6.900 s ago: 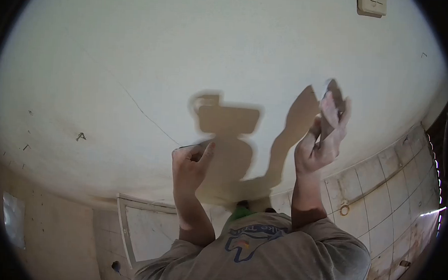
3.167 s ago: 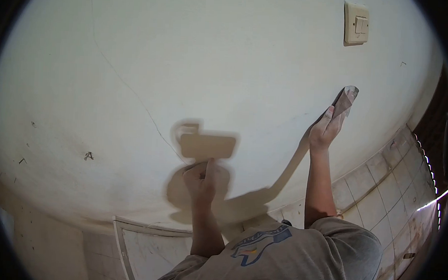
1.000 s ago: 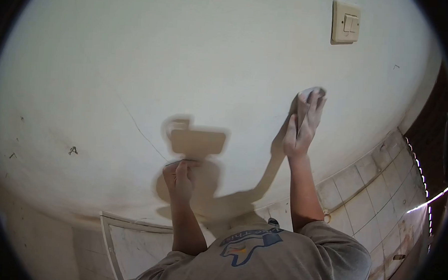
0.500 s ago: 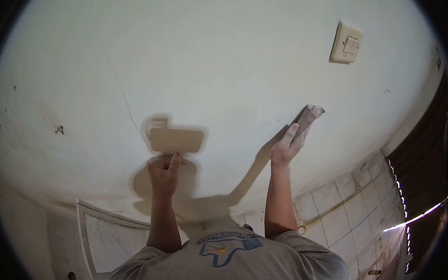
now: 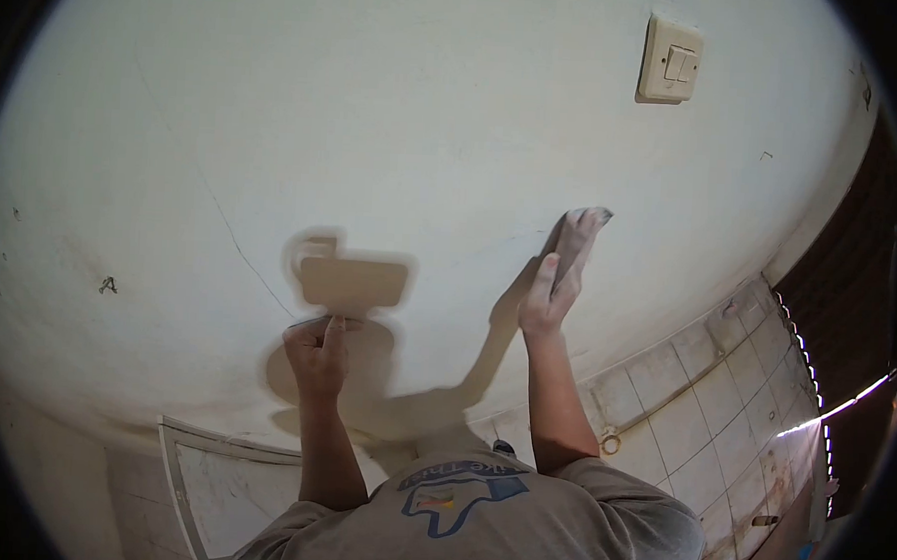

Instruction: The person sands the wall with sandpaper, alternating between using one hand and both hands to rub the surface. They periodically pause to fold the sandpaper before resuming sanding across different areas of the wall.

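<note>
My left hand is closed low in front of the wall, pinching a thin, dark-edged flat scraper seen nearly edge-on. Its thumb points up along the near side. Farther right and higher, my right hand is dusted white and wraps a greyish strip of sandpaper, pressed against the wall with the thumb on the left. Most of the strip is hidden behind the fingers. A thin crack runs down the wall toward my left hand.
A cream light switch sits at the upper right. Dirty white tiles cover the lower right wall, beside a dark opening. A pale framed panel stands at lower left. Small marks dot the left wall.
My right hand has moved left across the wall with the sandpaper, its fingers now lying over more of the strip. My left hand has shifted slightly left and down. The view has tilted a little.
</note>
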The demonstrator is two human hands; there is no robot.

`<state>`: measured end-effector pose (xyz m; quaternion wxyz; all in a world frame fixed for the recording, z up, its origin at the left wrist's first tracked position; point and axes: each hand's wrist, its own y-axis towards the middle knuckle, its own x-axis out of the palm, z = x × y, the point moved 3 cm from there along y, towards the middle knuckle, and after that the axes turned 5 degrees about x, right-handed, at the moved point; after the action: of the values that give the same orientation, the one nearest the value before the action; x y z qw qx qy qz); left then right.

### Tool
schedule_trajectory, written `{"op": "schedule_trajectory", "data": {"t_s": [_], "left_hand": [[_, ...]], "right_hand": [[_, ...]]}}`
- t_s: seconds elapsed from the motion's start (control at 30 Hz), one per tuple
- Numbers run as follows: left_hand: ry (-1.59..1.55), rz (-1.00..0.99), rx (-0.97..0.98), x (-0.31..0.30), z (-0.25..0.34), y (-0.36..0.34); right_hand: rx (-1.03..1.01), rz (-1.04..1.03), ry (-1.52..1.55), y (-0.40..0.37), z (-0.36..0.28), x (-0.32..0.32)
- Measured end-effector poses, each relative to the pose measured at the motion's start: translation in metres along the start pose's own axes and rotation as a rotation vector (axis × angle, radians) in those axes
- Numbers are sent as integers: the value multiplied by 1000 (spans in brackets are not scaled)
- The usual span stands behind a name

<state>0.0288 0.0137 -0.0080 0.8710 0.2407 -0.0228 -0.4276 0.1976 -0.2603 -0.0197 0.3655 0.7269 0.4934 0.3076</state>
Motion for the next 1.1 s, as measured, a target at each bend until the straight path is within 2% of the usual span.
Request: {"op": "schedule_trajectory", "data": {"t_s": [0.07,0.1,0.2,0.23,0.33,0.43,0.47,0.57,0.67,0.77,0.83,0.93,0.97,1.07,1.1], "left_hand": [[13,22,53,-1,-9,1],[18,24,59,-1,-12,1],[-20,37,37,0,-10,-2],[-40,40,25,1,-8,-2],[-14,19,89,1,-5,1],[-164,22,-37,3,2,-2],[-162,7,-15,2,2,-2],[-165,-9,32,2,1,-2],[-197,12,20,3,-5,-4],[-181,32,18,5,-5,-3],[-52,68,61,9,5,-7],[190,7,229,12,-15,-6],[174,1,211,13,-17,-6],[95,6,185,22,-14,-6],[52,22,189,23,-14,-8]], "right_hand": [[-156,-184,-384,-15,1,-6],[-189,-168,-429,-15,-1,-8],[69,253,171,-8,7,4],[155,258,-2,-7,12,-3],[186,272,-146,7,-1,2],[16,165,-43,6,-19,21],[-36,118,13,4,-24,26],[-199,-100,-278,-17,-34,25],[-274,-50,-379,-35,-4,19],[-7,278,285,-26,18,22],[38,313,137,3,22,6],[156,323,-68,33,30,-19],[195,322,-129,39,31,-22],[57,288,-110,39,-9,5],[-27,215,-113,31,-19,13]]}}
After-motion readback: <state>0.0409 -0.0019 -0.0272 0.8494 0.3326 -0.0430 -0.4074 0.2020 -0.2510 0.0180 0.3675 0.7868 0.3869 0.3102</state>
